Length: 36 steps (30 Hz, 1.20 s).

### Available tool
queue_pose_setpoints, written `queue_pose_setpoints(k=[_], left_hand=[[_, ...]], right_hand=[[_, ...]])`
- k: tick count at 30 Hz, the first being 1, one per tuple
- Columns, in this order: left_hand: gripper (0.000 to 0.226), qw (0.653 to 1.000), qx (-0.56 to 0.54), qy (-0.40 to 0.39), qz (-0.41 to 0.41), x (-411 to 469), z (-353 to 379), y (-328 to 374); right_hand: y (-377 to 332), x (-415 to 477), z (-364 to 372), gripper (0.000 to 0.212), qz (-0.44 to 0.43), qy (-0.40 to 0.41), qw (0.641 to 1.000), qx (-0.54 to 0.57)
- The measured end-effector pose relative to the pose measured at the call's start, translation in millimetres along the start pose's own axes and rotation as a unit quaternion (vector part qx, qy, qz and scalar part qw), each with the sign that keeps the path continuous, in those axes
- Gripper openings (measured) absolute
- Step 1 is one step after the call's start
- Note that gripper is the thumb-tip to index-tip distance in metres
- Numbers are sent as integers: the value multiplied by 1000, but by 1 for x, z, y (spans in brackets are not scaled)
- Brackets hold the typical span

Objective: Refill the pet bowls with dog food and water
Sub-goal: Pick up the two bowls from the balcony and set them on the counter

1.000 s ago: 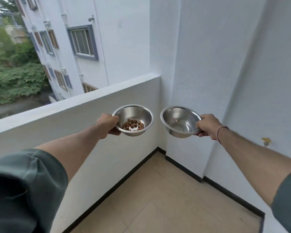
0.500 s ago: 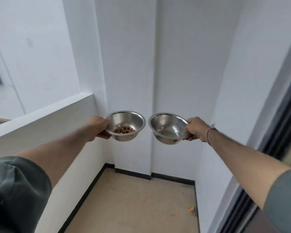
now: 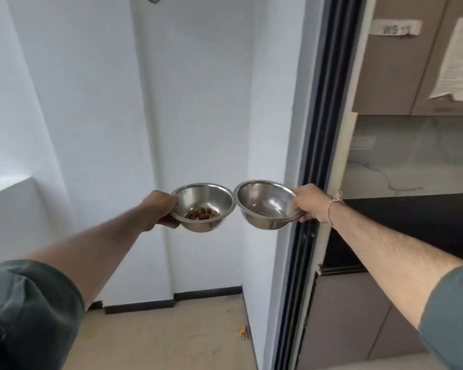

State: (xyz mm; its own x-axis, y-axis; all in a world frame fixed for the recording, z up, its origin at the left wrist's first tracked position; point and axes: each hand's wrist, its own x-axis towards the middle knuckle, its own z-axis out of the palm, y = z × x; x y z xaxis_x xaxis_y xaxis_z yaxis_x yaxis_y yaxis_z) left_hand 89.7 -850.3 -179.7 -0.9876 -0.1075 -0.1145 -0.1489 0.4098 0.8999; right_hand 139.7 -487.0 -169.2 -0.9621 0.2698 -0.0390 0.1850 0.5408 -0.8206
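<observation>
Two steel pet bowls are held out in front of me at arm's length, their rims almost touching. My left hand (image 3: 159,210) grips the rim of the left bowl (image 3: 206,198), which holds a small heap of brown kibble (image 3: 201,213) at its bottom. My right hand (image 3: 310,205) grips the rim of the right bowl (image 3: 262,201), tilted slightly toward me; it looks empty apart from reflections.
A white wall corner (image 3: 198,102) stands straight ahead. A dark sliding door frame (image 3: 316,156) runs down the right of centre. Beyond it lie a black counter (image 3: 412,222), brown cabinets (image 3: 401,76) with a paper sheet, and lower grey cupboards. A small orange object (image 3: 242,329) lies on the tiled floor.
My view has swung right, away from the balcony railing and outdoor buildings to the wall corner and the doorway. Both hands kept their bowls; the bowls moved closer together.
</observation>
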Motion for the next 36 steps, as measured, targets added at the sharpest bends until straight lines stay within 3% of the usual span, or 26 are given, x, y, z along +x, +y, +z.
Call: queue_pose_setpoints(k=[22,36], left_hand=[[21,977,52,-190,83,-1,251,107],[17,963,47,-258,68,-18,380,156]], right_hand=[[156,-38,-194,21,150,173,973,17],[238,-36,-299,18,210,250,944,45]])
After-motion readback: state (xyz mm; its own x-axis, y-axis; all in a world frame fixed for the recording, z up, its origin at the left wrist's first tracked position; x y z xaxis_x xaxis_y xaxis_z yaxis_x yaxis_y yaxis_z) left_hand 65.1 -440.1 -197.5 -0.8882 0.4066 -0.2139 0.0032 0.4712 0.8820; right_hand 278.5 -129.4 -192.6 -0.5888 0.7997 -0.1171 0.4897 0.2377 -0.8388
